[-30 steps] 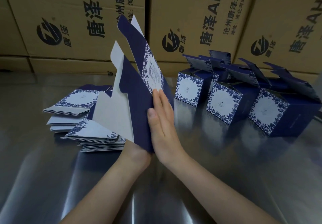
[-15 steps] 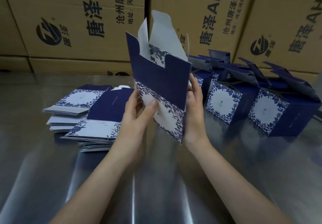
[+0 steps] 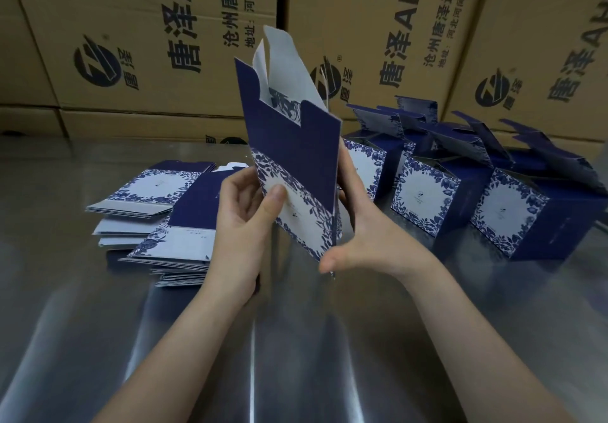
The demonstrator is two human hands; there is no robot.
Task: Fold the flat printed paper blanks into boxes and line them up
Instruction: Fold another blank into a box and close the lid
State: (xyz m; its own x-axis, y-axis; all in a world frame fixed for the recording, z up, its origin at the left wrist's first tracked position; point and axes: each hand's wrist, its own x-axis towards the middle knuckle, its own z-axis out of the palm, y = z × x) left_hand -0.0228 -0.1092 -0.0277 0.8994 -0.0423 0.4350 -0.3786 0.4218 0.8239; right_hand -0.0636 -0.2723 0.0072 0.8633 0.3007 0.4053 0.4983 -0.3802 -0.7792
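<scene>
I hold a navy and white floral paper blank (image 3: pixel 296 159) upright above the steel table (image 3: pixel 296 340), its white flaps sticking up. My left hand (image 3: pixel 245 215) pinches its left edge, thumb on the printed front. My right hand (image 3: pixel 358 235) grips its right edge from behind and below. A stack of flat blanks (image 3: pixel 158 221) lies to the left. Several folded boxes (image 3: pixel 424 198) with open top flaps stand in a row to the right, the nearest one (image 3: pixel 533 218) at the row's right end.
Large brown cardboard cartons (image 3: pixel 164 44) with black printed lettering form a wall along the table's far edge. The folded boxes reach almost to the right border of the view.
The blank was pressed flat between my palms with one panel swung out; now it is turned to face me, and both hands hold its side edges lower down.
</scene>
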